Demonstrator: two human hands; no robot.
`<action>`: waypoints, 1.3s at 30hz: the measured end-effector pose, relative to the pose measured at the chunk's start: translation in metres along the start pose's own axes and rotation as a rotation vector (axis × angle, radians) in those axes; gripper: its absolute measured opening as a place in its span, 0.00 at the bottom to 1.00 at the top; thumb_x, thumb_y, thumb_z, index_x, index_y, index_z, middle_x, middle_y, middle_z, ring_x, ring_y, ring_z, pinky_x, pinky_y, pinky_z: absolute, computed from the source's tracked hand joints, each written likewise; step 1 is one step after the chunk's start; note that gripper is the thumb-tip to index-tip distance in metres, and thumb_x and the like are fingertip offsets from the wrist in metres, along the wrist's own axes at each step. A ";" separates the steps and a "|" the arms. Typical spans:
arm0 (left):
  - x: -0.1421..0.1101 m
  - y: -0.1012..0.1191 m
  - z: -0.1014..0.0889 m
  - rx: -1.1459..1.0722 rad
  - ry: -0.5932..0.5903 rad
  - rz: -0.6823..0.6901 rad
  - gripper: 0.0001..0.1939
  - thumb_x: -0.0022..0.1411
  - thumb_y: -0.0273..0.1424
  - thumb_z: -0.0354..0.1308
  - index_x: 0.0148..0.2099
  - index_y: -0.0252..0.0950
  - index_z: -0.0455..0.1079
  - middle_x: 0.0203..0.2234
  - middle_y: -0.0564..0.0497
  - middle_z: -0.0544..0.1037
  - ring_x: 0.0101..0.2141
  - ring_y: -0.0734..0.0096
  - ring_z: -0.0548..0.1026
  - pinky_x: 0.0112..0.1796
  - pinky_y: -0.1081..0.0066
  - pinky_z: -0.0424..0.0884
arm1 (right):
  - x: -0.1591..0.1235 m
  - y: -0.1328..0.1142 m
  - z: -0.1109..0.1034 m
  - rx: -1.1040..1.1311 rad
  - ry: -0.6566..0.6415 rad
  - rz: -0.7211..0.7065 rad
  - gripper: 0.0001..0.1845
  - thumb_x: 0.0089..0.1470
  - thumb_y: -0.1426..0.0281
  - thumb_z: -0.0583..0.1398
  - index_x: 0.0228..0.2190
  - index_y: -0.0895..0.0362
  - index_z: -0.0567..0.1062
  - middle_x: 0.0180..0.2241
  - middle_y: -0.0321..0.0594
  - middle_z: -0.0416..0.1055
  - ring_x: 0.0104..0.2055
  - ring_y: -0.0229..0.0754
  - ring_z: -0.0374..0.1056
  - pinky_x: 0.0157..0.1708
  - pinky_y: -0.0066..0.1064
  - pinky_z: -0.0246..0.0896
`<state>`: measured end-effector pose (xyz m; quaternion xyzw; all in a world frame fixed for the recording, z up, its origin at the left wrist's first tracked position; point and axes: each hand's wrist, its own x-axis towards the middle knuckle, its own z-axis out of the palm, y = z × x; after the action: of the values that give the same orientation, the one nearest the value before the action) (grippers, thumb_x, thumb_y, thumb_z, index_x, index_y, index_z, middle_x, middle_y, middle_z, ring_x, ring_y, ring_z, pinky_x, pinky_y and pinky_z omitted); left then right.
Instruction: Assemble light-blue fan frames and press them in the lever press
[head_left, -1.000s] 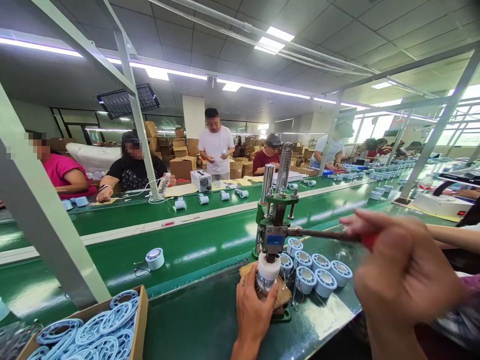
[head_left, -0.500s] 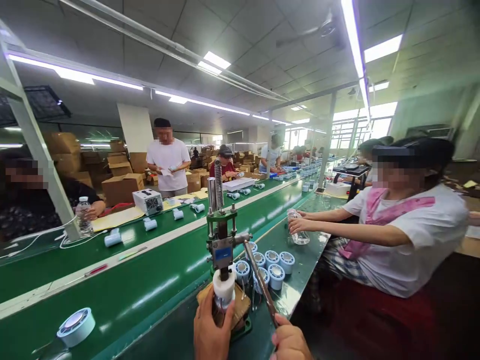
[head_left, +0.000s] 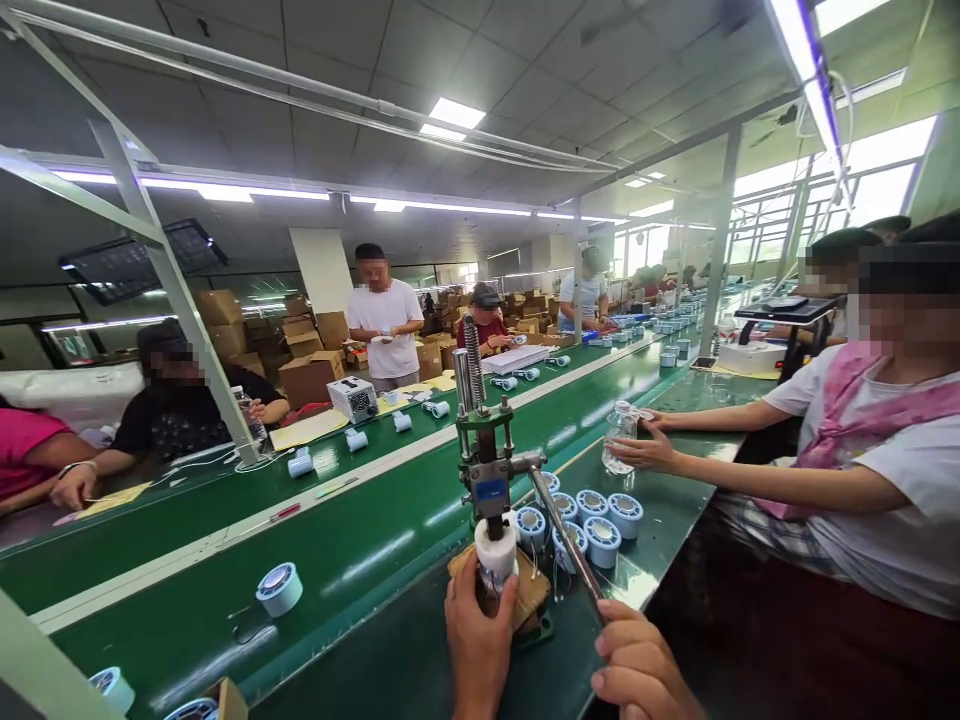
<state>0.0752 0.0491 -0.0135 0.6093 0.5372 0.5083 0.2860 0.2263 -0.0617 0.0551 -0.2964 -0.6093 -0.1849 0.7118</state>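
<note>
A small hand press (head_left: 491, 480) with a green frame and a tall spring stands on the bench. Its ram meets a white cylinder cap (head_left: 496, 545). My left hand (head_left: 480, 640) is closed around a white round part (head_left: 501, 578) beneath that cap, with thin wires beside it. Most of this part is hidden by my fingers. My right hand (head_left: 641, 665) grips the end of the press lever (head_left: 566, 535), which slopes down towards me. Just right of the press, several light-blue round housings (head_left: 602, 540) with metal centres sit grouped together, white wires trailing from some.
A green conveyor belt (head_left: 360, 560) runs along the left, carrying a light-blue housing (head_left: 279, 590). At the right, a co-worker's hands (head_left: 649, 445) hold a clear bottle (head_left: 619, 440). More people work across the belt, near a grey metal box (head_left: 352, 398). A metal post (head_left: 187, 330) rises at left.
My view has turned left, so the scene sits further right, and more housings show at lower left. Both my hands keep their grips. The co-worker's bottle is more upright.
</note>
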 end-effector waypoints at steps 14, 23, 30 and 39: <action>0.001 0.020 -0.013 -0.178 -0.014 -0.035 0.35 0.57 0.49 0.65 0.60 0.34 0.69 0.53 0.40 0.77 0.53 0.51 0.76 0.55 0.58 0.71 | 0.273 0.088 0.134 0.051 0.027 0.211 0.17 0.64 0.69 0.52 0.23 0.55 0.68 0.23 0.33 0.64 0.26 0.36 0.60 0.30 0.30 0.54; -0.020 0.026 -0.029 -0.028 0.050 0.065 0.24 0.54 0.38 0.64 0.53 0.38 0.69 0.47 0.47 0.79 0.49 0.55 0.77 0.54 0.57 0.70 | 0.273 0.119 0.156 0.019 0.038 0.264 0.16 0.65 0.72 0.51 0.24 0.55 0.66 0.22 0.31 0.60 0.27 0.35 0.59 0.32 0.29 0.53; -0.037 0.028 -0.027 0.012 0.078 0.143 0.23 0.57 0.39 0.61 0.54 0.39 0.67 0.47 0.47 0.78 0.48 0.56 0.77 0.51 0.58 0.71 | 0.272 0.120 0.156 0.041 0.062 0.199 0.17 0.66 0.74 0.51 0.23 0.55 0.63 0.23 0.31 0.59 0.28 0.35 0.61 0.33 0.29 0.56; -0.065 0.017 0.029 0.265 -0.287 0.477 0.20 0.46 0.30 0.69 0.39 0.42 0.64 0.36 0.52 0.78 0.36 0.60 0.76 0.37 0.62 0.77 | 0.270 0.120 0.159 -0.018 0.051 0.188 0.17 0.66 0.73 0.50 0.24 0.54 0.64 0.23 0.32 0.61 0.28 0.36 0.61 0.33 0.29 0.57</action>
<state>0.1140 -0.0112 -0.0277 0.8158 0.3947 0.3953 0.1496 0.2322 0.1585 0.3085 -0.3539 -0.5588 -0.1305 0.7386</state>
